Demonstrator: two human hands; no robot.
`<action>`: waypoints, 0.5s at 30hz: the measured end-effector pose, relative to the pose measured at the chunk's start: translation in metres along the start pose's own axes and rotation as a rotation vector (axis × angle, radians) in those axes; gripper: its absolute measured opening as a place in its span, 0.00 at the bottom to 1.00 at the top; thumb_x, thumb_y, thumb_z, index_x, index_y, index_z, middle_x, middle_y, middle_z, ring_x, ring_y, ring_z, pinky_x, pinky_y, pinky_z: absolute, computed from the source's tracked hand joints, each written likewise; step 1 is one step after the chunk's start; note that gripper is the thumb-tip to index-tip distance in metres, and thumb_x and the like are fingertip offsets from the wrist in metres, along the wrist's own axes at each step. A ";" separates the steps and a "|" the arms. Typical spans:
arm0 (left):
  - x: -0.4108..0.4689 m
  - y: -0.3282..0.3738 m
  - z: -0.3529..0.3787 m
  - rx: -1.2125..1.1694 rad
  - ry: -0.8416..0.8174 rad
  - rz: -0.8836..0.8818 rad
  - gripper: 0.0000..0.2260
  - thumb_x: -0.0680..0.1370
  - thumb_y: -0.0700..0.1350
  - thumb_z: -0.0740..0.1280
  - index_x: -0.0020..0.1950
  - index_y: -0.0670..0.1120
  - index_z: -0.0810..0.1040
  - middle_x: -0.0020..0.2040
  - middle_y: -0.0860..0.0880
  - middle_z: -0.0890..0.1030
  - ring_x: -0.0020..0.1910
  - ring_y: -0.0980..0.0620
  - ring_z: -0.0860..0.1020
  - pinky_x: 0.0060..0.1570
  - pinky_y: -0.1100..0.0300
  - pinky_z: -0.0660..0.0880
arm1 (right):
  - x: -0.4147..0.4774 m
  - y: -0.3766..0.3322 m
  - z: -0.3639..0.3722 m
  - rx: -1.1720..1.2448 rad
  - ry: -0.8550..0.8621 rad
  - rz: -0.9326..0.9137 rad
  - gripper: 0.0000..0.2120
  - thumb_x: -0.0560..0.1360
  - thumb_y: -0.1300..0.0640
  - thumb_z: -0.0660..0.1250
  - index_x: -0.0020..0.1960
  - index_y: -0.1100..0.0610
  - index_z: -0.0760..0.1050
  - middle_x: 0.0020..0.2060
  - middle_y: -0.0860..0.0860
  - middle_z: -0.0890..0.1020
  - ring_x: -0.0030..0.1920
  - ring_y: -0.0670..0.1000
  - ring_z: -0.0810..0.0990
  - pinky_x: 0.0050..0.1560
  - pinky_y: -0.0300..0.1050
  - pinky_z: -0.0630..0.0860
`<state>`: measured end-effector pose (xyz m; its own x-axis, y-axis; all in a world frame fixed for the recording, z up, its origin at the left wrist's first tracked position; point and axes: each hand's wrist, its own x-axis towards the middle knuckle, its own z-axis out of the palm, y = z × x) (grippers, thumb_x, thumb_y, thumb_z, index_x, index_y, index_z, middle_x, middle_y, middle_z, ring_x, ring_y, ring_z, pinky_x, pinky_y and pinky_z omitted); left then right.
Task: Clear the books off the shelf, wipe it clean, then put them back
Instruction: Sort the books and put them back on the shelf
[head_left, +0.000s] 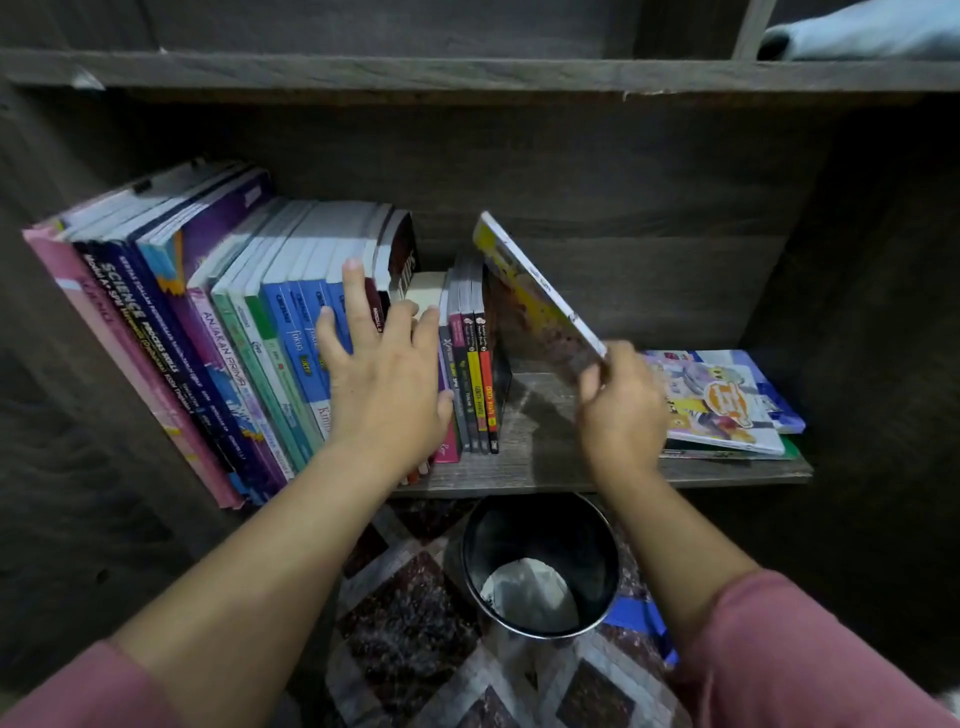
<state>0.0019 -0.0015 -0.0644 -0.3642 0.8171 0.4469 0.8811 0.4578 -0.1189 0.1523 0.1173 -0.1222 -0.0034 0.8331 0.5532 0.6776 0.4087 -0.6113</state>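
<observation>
A row of upright books (218, 332) fills the left half of the dark wooden shelf (540, 467). My left hand (384, 374) lies flat with spread fingers against the spines near the row's right end. Beside it stand a few thin books (475, 374) with red, yellow and black spines. My right hand (618, 410) grips the lower corner of a thin yellow book (535, 291), tilted above the shelf just right of those thin books. A small pile of flat picture books (722, 405) lies on the shelf's right end.
A black round bin (540, 566) with white paper in it stands on the patterned carpet (410, 634) under the shelf. The cupboard's dark side walls close in left and right. Above, an upper shelf board (467, 73) carries a pale blue cloth (872, 31).
</observation>
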 end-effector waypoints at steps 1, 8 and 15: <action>0.000 0.003 -0.003 -0.024 0.014 -0.013 0.36 0.72 0.58 0.68 0.75 0.46 0.61 0.73 0.45 0.62 0.75 0.33 0.38 0.70 0.33 0.48 | 0.007 0.001 -0.011 -0.021 0.090 -0.066 0.08 0.76 0.60 0.64 0.54 0.59 0.76 0.46 0.58 0.79 0.49 0.62 0.74 0.41 0.47 0.63; -0.001 0.029 -0.011 -0.234 0.203 0.089 0.34 0.71 0.53 0.71 0.74 0.46 0.64 0.71 0.44 0.66 0.73 0.41 0.59 0.66 0.40 0.58 | 0.048 0.014 -0.075 -0.090 0.311 -0.435 0.12 0.76 0.60 0.62 0.54 0.54 0.81 0.58 0.53 0.80 0.52 0.62 0.73 0.45 0.51 0.72; -0.010 0.074 -0.001 -0.358 -0.075 0.170 0.18 0.77 0.56 0.65 0.62 0.48 0.73 0.54 0.48 0.78 0.49 0.43 0.79 0.46 0.51 0.75 | 0.033 0.016 -0.068 0.033 -0.051 -0.604 0.14 0.72 0.67 0.68 0.55 0.55 0.80 0.64 0.58 0.73 0.55 0.58 0.78 0.47 0.45 0.74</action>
<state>0.0708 0.0235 -0.0767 -0.2132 0.9002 0.3797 0.9754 0.1736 0.1362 0.2134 0.1259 -0.0755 -0.4160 0.4670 0.7803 0.5215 0.8255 -0.2159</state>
